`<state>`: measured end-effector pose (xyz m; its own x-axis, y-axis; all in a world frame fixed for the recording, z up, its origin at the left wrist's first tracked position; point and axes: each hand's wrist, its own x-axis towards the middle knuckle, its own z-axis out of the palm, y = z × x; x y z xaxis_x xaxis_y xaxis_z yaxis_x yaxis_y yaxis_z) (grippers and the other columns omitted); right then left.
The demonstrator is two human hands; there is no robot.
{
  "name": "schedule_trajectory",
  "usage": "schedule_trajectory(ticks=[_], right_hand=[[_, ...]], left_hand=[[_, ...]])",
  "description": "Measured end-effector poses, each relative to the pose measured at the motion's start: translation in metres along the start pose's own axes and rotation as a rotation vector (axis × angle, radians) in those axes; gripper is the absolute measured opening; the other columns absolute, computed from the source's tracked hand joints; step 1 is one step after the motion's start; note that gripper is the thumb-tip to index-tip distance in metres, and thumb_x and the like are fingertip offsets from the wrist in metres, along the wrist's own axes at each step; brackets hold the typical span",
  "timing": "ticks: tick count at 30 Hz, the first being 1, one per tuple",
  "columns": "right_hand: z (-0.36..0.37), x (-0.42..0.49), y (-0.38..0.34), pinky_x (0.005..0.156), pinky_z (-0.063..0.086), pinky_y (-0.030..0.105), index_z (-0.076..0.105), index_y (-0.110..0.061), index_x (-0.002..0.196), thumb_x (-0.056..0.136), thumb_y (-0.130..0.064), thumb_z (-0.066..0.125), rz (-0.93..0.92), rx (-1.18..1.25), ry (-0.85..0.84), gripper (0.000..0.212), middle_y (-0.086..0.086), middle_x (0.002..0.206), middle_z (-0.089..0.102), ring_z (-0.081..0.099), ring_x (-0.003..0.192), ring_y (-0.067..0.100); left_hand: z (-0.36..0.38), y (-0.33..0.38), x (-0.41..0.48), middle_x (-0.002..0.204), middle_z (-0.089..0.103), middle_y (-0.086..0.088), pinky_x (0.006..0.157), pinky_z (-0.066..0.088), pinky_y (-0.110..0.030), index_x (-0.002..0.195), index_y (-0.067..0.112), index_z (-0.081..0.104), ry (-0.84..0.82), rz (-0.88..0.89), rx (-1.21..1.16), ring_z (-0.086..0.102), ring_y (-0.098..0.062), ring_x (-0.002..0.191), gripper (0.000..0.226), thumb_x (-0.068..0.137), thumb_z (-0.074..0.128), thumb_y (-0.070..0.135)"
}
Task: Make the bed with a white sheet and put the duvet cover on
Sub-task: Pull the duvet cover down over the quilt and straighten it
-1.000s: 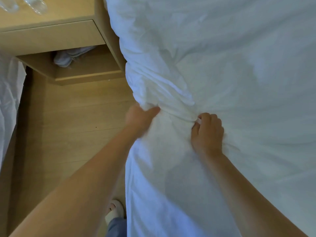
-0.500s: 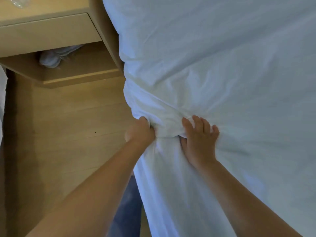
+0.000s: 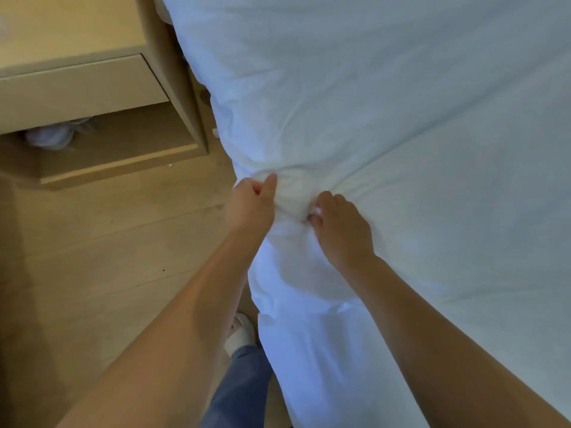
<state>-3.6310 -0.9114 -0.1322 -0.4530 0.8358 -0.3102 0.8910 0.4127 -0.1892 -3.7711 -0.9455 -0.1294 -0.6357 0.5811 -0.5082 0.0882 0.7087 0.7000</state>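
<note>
A white sheet covers the bed and fills the right side of the head view, bunched into folds at the bed's left edge. My left hand grips a gathered fold of the sheet at that edge, thumb up against the cloth. My right hand lies just to its right on top of the bed, fingers curled into the same bunch of sheet. Creases radiate from the spot between both hands. The mattress under the sheet is hidden.
A light wooden nightstand with a drawer and an open lower shelf stands at the upper left, close to the bed. A pale bundle lies on its shelf. Wooden floor runs along the bed; my foot in a white slipper stands beside it.
My right hand went from fingers spread flat on the sheet to curled into the bunched cloth. My left hand shifted its grip, thumb now raised. The view moved slightly along the bed.
</note>
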Motion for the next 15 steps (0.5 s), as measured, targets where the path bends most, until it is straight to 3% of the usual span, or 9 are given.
schedule_trajectory(ticks=[1,3,6,8,10,12,15], right_hand=[[-0.002,0.004,-0.003,0.068,0.032,0.032,0.044,-0.012,0.114,0.099,-0.028,0.04,-0.023,0.006,0.006,0.023,0.009,0.109,0.052,0.051,0.103,0.029],[-0.013,0.009,-0.009,0.067,0.031,0.032,0.044,-0.01,0.107,0.1,-0.026,0.035,-0.058,0.017,0.03,0.02,0.009,0.102,0.056,0.056,0.097,0.031],[-0.041,0.011,-0.017,0.062,0.021,0.028,0.043,-0.01,0.095,0.1,-0.024,0.037,-0.033,0.178,0.191,0.016,0.01,0.085,0.053,0.056,0.086,0.034],[-0.067,0.012,-0.021,0.059,0.017,0.026,0.038,-0.014,0.085,0.097,-0.023,0.041,0.034,0.44,0.416,0.016,0.006,0.074,0.046,0.05,0.072,0.034],[-0.086,0.019,-0.022,0.057,0.02,0.026,0.035,-0.014,0.083,0.094,-0.027,0.038,0.096,0.621,0.559,0.017,0.003,0.07,0.048,0.044,0.063,0.023],[-0.092,0.03,-0.023,0.057,0.021,0.026,0.034,-0.013,0.083,0.096,-0.024,0.037,0.128,0.662,0.513,0.017,-0.002,0.068,0.044,0.041,0.061,0.013],[-0.084,0.041,-0.023,0.059,0.02,0.026,0.033,-0.012,0.081,0.098,-0.016,0.038,0.149,0.638,0.367,0.019,-0.006,0.068,0.037,0.036,0.062,0.013]], left_hand=[[-0.002,0.005,0.005,0.061,0.047,0.0,0.06,0.036,-0.032,0.061,0.016,0.04,-0.027,0.05,0.067,0.048,-0.025,0.069,0.039,0.095,0.048,0.033],[-0.008,0.016,0.01,0.062,0.05,-0.007,0.061,0.039,-0.035,0.058,0.015,0.034,-0.052,0.097,0.07,0.05,-0.026,0.066,0.037,0.092,0.044,0.023],[-0.023,0.025,0.019,0.068,0.053,-0.014,0.056,0.034,-0.033,0.067,0.009,0.046,-0.023,0.108,-0.035,0.046,-0.021,0.061,0.022,0.087,0.042,0.018],[-0.029,0.028,0.024,0.065,0.052,-0.009,0.058,0.035,-0.032,0.069,0.01,0.05,-0.083,0.045,-0.051,0.045,-0.02,0.058,0.029,0.089,0.045,0.031],[-0.028,0.03,0.027,0.07,0.054,-0.002,0.065,0.045,-0.032,0.08,0.014,0.052,-0.176,-0.073,-0.017,0.051,-0.02,0.064,0.04,0.087,0.049,0.054],[-0.02,0.032,0.026,0.078,0.058,-0.006,0.076,0.05,-0.038,0.082,0.01,0.054,-0.211,-0.116,-0.008,0.055,-0.025,0.074,0.045,0.087,0.05,0.055],[-0.017,0.042,0.02,0.066,0.047,-0.012,0.067,0.046,-0.042,0.062,0.009,0.04,-0.156,-0.13,-0.223,0.047,-0.025,0.066,0.035,0.094,0.048,0.02]])
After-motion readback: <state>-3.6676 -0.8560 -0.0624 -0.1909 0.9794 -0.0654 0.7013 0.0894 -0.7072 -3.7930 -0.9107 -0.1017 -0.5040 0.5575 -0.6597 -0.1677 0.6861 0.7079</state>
